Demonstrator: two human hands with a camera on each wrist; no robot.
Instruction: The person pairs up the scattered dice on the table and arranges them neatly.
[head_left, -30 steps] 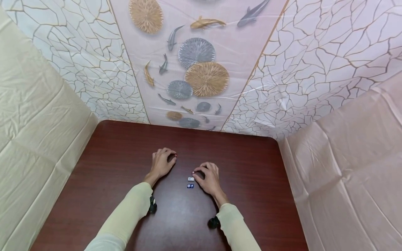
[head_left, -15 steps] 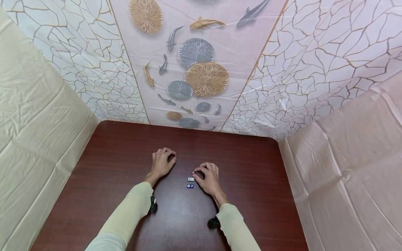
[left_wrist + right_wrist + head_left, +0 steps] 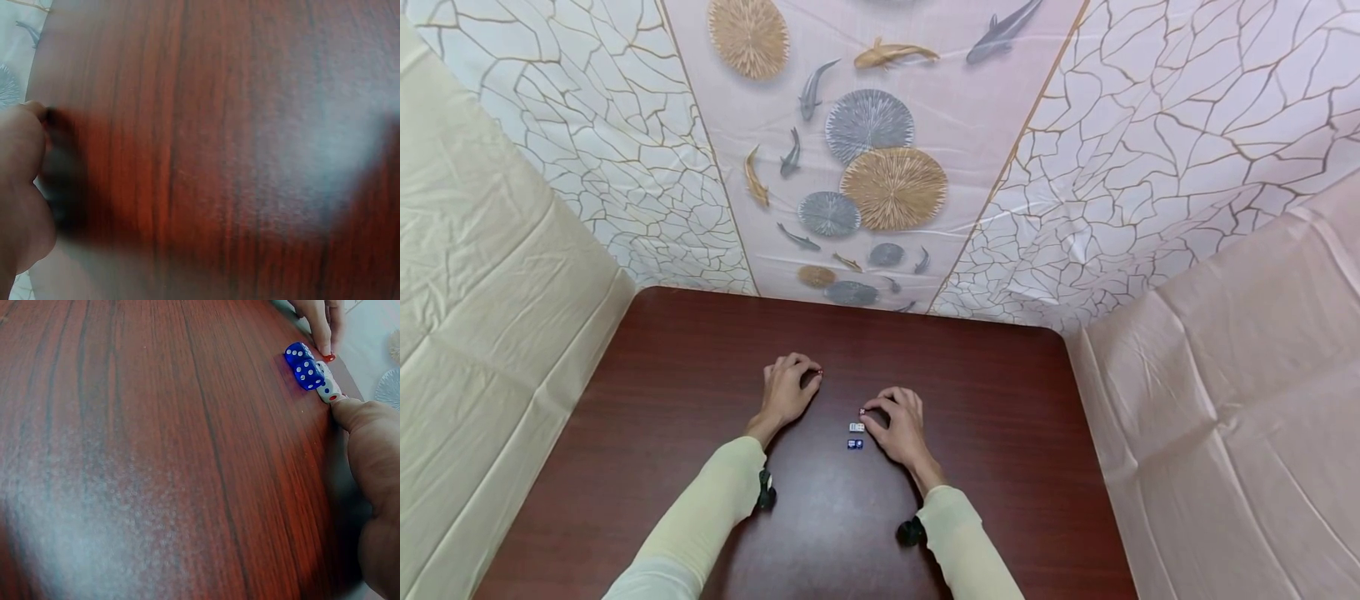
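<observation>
My left hand [image 3: 786,392] pinches a small red die [image 3: 820,372] between thumb and index finger, low over the table. To the right and nearer, my right hand [image 3: 900,429] pinches another red die [image 3: 862,412] in the same way. Just in front of that die lie two white dice [image 3: 856,427] side by side, close to my right thumb. Two blue dice [image 3: 304,365] form a pair nearer to me, with white pips showing in the right wrist view. In the left wrist view my left hand [image 3: 22,187] appears at the left edge, its die hidden.
The dark red-brown wooden table [image 3: 700,517] has rounded far corners and a glossy patch. Behind it hangs a patterned cloth [image 3: 880,275] with fish and round motifs. Beige cloth [image 3: 1217,417] hangs along the right side, with pale cloth [image 3: 497,350] on the left.
</observation>
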